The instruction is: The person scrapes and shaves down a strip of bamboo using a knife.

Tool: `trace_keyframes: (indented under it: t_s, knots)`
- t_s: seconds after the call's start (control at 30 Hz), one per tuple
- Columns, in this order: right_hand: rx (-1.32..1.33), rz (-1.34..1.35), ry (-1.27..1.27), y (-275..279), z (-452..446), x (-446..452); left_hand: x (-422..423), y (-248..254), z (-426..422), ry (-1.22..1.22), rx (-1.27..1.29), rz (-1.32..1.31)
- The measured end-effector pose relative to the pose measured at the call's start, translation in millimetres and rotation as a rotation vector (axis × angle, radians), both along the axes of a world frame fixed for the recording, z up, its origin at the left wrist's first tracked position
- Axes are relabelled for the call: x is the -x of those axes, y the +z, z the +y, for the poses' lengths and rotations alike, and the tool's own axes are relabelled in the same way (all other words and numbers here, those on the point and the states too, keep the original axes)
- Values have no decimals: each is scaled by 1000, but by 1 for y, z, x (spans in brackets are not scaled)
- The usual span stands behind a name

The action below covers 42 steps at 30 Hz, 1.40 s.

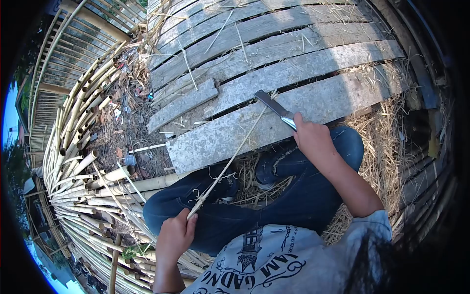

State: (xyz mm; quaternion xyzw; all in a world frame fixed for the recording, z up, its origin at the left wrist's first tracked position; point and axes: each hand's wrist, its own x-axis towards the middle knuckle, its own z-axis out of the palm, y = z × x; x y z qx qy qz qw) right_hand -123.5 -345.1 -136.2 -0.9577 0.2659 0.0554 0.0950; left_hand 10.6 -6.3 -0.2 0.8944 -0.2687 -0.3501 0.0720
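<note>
L hand (175,237) grips the near end of a thin bamboo strip (235,154), bottom left of ctr — its long axis runs diagonally up & right to upper ctr, over the planks (210,142). R hand (313,137), right of ctr, is clenched round the knife (274,107), blade pointing up-left & crossing the strip near its far end. Bluish cup-like item (129,160) at mid left — contents too small to tell.

Left hand (175,236): strip (238,148), gripped at near end. Right hand (312,134): knife (280,112), gripped at handle; blade (270,103) ahead of grip, at strip's far end. Planks (196,149): beneath blade. Poles (88,163): left of left grip.
</note>
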Motion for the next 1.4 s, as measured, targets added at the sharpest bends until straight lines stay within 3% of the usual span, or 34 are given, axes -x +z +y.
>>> trace_keyframes:
  t_s: [0.1, 0.23, 0.37, 0.47, 0.63, 0.73, 0.87, 1.03, 1.13, 1.27, 1.33, 1.4]
  knots:
    - [-213, 109, 161, 25, 23, 3, -1, 3, 1, -10, -12, -17]
    - [-68, 34, -63, 4, -7, 5, -3, 2, -3, 7, -8, 18]
    - [-157, 120, 169, 33, 17, 7, -3, 4, -2, 41, -47, 37]
    - [-50, 52, -46, 8, -4, 8, -3, 6, -5, 35, -48, 42]
    - [-88, 105, 121, 23, -2, 12, -1, 3, 0, 11, -32, -3]
    - [51, 50, -46, -6, -22, 14, 0, 2, -1, -2, -3, -16]
    - [-49, 45, 166, 20, 0, 13, 0, 3, -2, 18, 7, -25]
    - [-28, -5, 57, 12, -13, 18, 1, 3, -3, 34, -30, 1]
    - [-110, 16, 62, 17, 5, 25, 0, 4, 0, 30, -33, -8]
    - [-449, -131, 34, 16, 51, 29, 1, 2, -2, 22, -28, -14]
    - [-621, -301, 154, 18, 73, 29, 3, 1, -1, 17, -22, -42]
    - [-680, -280, 229, 27, 102, 25, 6, 0, 1, 11, -21, -74]
